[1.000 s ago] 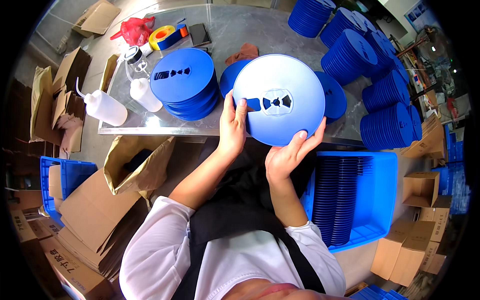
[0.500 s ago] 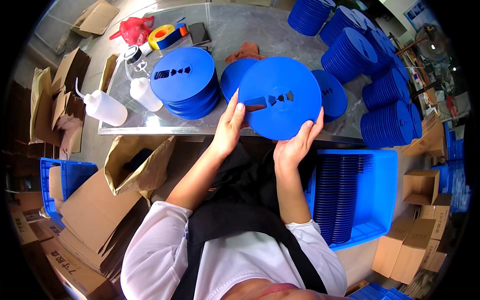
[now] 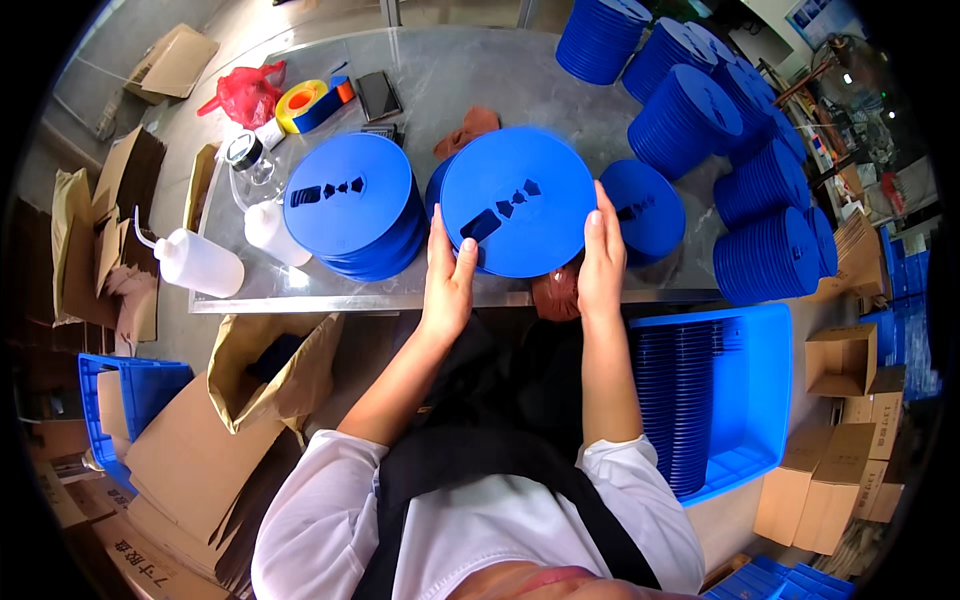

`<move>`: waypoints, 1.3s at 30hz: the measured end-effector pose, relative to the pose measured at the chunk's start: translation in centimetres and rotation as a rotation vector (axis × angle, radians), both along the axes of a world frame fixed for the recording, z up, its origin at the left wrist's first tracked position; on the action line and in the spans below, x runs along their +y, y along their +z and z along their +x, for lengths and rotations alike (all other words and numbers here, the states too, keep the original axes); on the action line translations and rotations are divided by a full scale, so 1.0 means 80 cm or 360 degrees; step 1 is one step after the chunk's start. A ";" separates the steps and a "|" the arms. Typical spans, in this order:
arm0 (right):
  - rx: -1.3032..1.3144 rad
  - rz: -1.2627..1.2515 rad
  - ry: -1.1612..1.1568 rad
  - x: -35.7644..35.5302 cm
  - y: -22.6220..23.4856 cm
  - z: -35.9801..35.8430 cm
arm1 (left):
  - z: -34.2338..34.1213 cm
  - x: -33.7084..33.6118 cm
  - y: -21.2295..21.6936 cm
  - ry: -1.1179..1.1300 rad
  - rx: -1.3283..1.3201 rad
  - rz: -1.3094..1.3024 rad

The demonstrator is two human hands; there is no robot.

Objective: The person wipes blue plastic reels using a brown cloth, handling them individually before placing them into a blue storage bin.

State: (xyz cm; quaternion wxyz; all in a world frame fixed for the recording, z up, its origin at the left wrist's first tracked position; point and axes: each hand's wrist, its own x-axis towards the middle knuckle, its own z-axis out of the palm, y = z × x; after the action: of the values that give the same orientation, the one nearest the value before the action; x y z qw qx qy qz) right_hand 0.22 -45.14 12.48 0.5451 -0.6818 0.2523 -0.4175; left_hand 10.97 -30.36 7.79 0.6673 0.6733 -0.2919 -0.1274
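Note:
A round blue plastic reel (image 3: 540, 235) with a slot and small cut-outs round its middle is held at the table's front edge. My left hand (image 3: 452, 282) grips its lower left rim, thumb on the face. Against the right rim lies my right hand (image 3: 602, 255), fingers along the edge. A stack of blue reels (image 3: 345, 225) stands to the left, and another blue reel (image 3: 648, 228) lies to the right. Part of a further reel (image 3: 434, 190) peeks out behind the held one. Below its rim, a reddish-brown cloth (image 3: 556, 297) hangs at the table edge.
The metal table (image 3: 530, 85) carries tall reel stacks (image 3: 685, 115) at the right. Squeeze bottles (image 3: 200, 262), a glass jar (image 3: 252, 160), tape (image 3: 300, 103) and a phone (image 3: 378, 96) stand or lie left. A blue crate (image 3: 750, 400) holds rows of reels; an open sack (image 3: 270, 370) is below.
The held reel has turned counter-clockwise, its slot now at lower left. My right hand has moved up along the right rim. The cloth at the table edge now shows under the reel.

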 end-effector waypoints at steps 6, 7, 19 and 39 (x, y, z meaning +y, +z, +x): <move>0.0453 0.0204 0.0411 -0.078 -0.022 0.035 | -0.001 -0.004 -0.012 0.0251 -0.0422 0.0367; 0.0412 0.0276 0.0533 -0.084 -0.027 0.038 | -0.002 -0.002 -0.009 0.0272 -0.0426 0.0377; 0.0432 0.0407 0.0759 -0.098 -0.061 0.037 | -0.013 0.026 -0.015 0.0260 -0.0470 0.0284; 0.0280 0.1129 0.0707 -0.117 -0.082 0.071 | -0.034 -0.012 -0.067 0.0236 0.0860 -0.0478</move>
State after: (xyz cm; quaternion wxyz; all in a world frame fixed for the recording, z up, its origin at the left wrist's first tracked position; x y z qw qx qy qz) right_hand 5.87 -54.52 5.88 0.7989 -0.5230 0.2728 -0.1175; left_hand 8.28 -31.32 2.47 0.8201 0.5284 -0.0697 -0.2081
